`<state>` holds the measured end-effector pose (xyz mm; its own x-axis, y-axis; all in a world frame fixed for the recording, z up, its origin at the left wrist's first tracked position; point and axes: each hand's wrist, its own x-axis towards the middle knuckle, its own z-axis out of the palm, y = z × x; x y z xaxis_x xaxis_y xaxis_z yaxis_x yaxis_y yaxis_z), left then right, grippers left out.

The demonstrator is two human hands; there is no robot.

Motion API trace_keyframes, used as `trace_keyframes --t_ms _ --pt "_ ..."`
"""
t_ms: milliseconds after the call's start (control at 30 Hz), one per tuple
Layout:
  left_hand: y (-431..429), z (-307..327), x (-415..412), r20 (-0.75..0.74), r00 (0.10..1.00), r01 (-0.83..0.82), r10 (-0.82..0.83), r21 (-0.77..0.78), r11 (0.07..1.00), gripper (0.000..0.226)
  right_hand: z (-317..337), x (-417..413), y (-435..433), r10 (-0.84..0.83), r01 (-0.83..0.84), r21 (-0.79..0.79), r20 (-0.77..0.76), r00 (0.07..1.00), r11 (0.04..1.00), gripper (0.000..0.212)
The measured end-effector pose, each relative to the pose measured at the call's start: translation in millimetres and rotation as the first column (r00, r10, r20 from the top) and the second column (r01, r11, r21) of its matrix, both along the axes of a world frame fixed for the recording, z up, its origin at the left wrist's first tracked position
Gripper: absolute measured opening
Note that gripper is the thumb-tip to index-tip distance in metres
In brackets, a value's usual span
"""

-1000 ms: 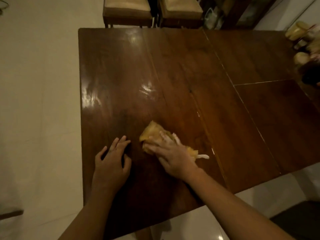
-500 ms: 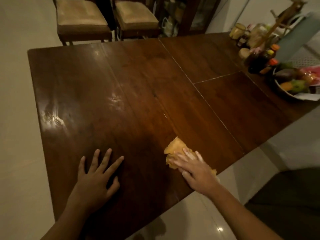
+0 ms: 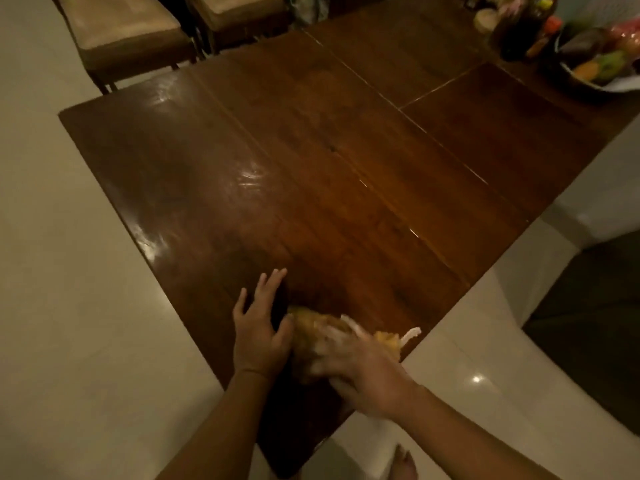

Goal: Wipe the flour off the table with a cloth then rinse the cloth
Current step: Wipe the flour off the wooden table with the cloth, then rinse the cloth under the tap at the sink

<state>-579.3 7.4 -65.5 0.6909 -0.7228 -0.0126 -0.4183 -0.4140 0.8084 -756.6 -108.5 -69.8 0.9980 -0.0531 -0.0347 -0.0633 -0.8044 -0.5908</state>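
Plainly, the crumpled yellow-orange cloth [image 3: 306, 329] lay bunched on the near corner of the dark brown polished wooden table [image 3: 311, 168], close to the table's right-hand edge, with a pale white strand [image 3: 412, 332] of it trailing toward that edge. The right hand [image 3: 367, 372] lay on top of it with the fingers spread and fairly straight. It seemed to press the cloth down rather than clutch it, though motion blur softened the hand and I could not be sure of every finger. Its fingertips looked pale, perhaps floury. The left hand [image 3: 258, 332] rested flat on the wood just beside the cloth, fingers straight and holding nothing, thumb touching the cloth's left side.

I judged the wiping stroke to be in hand. To do it well, the pressing hand should bear down evenly and draw the cloth in overlapping passes toward one edge. The loose folds should gather the flour instead of pushing it off onto the pale tiled floor [image 3: 86, 306]. In the dim light no flour showed on the wood, so the seams between the boards deserved a slow pass.

Farther off stood two cushioned wooden chairs [image 3: 128, 32], dark sauce bottles [image 3: 530, 29] and a bowl of coloured fruit [image 3: 595, 64].
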Motion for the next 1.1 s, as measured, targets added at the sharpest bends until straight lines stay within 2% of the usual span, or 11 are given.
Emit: trace_keyframes --t_ms 100,200,333,367,467,533,600,733,800,933,1100 --pt "-2 3 -1 0.084 0.990 0.105 -0.116 0.118 0.987 0.061 -4 -46 -2 0.081 -0.081 -0.014 0.048 0.996 0.997 0.046" --pt "-6 4 -2 0.195 0.946 0.193 -0.259 0.303 0.933 0.061 -17 -62 -33 -0.279 0.296 -0.098 0.154 0.948 0.950 0.046" --pt "-11 4 -4 0.215 0.921 0.214 -0.324 0.417 0.883 0.060 -8 -7 -26 -0.845 0.832 -0.174 0.003 0.535 0.527 0.044" --pt "-11 3 -4 0.219 0.919 0.212 -0.328 0.426 0.879 0.060 -4 8 -15 -0.844 0.824 -0.215 -0.006 0.536 0.525 0.044" --pt "-11 0 -4 0.235 0.919 0.196 -0.317 0.426 0.883 0.060 1 11 3 -0.467 0.456 -0.175 -0.024 0.884 0.873 0.046" --pt "-10 -2 -4 0.246 0.916 0.193 -0.316 0.422 0.886 0.058 0 -13 -13 -0.259 0.255 -0.117 -0.019 0.966 0.960 0.046" --pt "-11 -1 -4 0.241 0.918 0.196 -0.314 0.413 0.889 0.057 -5 -31 -37 -0.396 0.391 -0.141 -0.005 0.918 0.909 0.045" --pt "-10 0 -5 0.237 0.924 0.195 -0.299 0.381 0.904 0.057 -2 -24 -42 -0.822 0.803 -0.197 -0.027 0.569 0.562 0.044" --pt "-12 2 -4 0.226 0.921 0.209 -0.318 0.403 0.891 0.057 11 -11 -24 -0.803 0.771 -0.248 -0.056 0.594 0.587 0.056" --pt "-10 14 -7 0.240 0.891 0.238 -0.386 0.477 0.846 0.059 47 -21 11 -0.565 0.552 -0.117 -0.189 0.803 0.825 0.055" --pt "-25 42 -23 0.009 0.887 0.356 -0.461 0.622 0.697 0.069 104 -80 27 -0.786 0.835 0.164 -0.284 0.549 0.525 0.035"
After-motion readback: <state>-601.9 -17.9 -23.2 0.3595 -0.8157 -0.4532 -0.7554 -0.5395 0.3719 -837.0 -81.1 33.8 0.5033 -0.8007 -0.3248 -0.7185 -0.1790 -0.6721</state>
